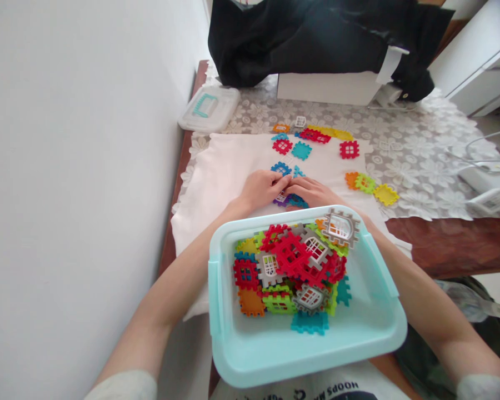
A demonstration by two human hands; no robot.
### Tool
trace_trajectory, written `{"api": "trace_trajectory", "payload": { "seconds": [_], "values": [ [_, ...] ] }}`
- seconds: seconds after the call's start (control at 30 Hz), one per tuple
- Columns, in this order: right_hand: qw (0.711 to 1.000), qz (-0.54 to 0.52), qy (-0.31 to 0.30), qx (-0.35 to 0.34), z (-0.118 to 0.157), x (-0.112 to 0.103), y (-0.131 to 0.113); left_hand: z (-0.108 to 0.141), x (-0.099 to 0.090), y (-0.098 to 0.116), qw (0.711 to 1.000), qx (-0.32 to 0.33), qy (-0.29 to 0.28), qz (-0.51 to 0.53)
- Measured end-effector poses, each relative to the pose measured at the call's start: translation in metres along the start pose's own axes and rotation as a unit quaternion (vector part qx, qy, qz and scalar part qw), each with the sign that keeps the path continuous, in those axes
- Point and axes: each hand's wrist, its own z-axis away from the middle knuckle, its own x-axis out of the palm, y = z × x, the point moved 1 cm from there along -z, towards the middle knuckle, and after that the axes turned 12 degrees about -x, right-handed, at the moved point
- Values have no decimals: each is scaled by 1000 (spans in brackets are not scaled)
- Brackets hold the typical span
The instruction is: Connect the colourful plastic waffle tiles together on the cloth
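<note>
My left hand (pixel 262 188) and my right hand (pixel 312 191) meet over a white cloth (pixel 216 189), their fingertips close together. Beneath them lie a small white window piece (pixel 281 196) and a teal waffle block (pixel 298 201), partly hidden by my fingers. I cannot tell whether either hand grips anything. A blue waffle block (pixel 280 168) lies just beyond my fingers. Between my forearms sits a light turquoise plastic tub (pixel 358 339), heaped with a pile of colourful waffle blocks (pixel 289 261). More blocks, including a red one (pixel 349 149), lie spread on the cloth.
A white wall (pixel 75 166) runs along the left side. Lace tablecloth (pixel 420 166) covers the wooden table, with a clear lid (pixel 208 108) at the back left. A white box (pixel 327 89) under black fabric (pixel 312 39) stands at the back, and white cables (pixel 483 161) lie right.
</note>
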Motion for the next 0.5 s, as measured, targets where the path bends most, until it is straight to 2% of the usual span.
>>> {"api": "trace_trajectory", "payload": {
  "seconds": [0.5],
  "values": [
    [999,-25,-7,19,4,2,1,-4,3,-4,999,17,20,-27]
  ]
}}
